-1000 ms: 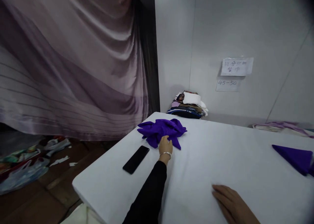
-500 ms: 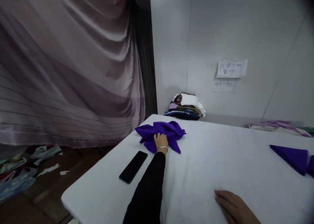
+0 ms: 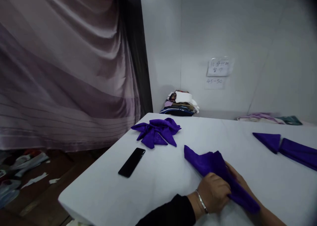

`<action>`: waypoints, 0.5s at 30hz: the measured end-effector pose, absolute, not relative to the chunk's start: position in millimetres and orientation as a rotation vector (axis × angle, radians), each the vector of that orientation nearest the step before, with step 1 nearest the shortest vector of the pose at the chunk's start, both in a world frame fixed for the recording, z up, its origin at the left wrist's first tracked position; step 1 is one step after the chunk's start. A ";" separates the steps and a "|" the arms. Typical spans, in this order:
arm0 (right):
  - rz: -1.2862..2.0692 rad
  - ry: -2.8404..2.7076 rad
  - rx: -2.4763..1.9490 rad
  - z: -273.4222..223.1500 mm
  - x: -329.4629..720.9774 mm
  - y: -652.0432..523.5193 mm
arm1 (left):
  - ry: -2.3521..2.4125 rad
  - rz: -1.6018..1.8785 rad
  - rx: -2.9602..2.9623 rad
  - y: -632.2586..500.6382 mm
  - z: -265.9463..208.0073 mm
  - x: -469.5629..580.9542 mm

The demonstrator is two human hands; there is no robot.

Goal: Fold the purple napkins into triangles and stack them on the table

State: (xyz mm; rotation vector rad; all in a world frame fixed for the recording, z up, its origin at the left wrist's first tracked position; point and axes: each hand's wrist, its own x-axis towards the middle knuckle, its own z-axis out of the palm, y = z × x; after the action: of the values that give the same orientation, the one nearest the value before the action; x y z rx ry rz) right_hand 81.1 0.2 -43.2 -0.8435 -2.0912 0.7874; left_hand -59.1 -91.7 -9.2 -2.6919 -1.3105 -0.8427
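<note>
A purple cloth napkin is held over the near right part of the white table, its creased end pointing away to the left. My left hand, with a silver bracelet at the wrist, is closed on its near side. From behind, my right hand grips the same napkin; most of its fingers are hidden by the fabric. Farther off lies a loose heap of purple napkins, crumpled with several pointed corners spread out.
A black phone lies near the table's left edge. On the right are a purple folded triangle and a long purple folded piece. Stacked clothes stand by the wall beyond the far edge. A pinkish curtain hangs at left.
My left hand has left the heap and come back towards me and right with one purple napkin. My right hand has met it and taken hold too. The view has swung slightly right.
</note>
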 end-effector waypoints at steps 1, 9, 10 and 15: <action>0.937 -2.028 -0.850 -39.4 82.9 0.0 | -1.304 -0.800 -2.717 -94.9 -16.2 -54.6; 1.623 -1.555 -0.780 -27.5 78.8 -9.5 | -1.570 -0.750 -2.657 -103.1 -16.5 -59.7; 1.624 -1.554 -0.775 -29.1 77.6 -9.3 | -1.594 -0.761 -2.669 -105.2 -14.9 -59.8; 1.646 -1.539 -0.759 -37.6 75.9 -7.7 | -1.794 -1.037 -2.726 -117.2 -8.3 -58.2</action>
State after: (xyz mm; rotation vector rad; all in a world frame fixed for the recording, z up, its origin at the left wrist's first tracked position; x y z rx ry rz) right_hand 75.9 -7.7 -37.6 -0.7588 -1.5393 1.6456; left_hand -58.2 -117.2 -8.3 -2.7264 -1.7942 -1.0374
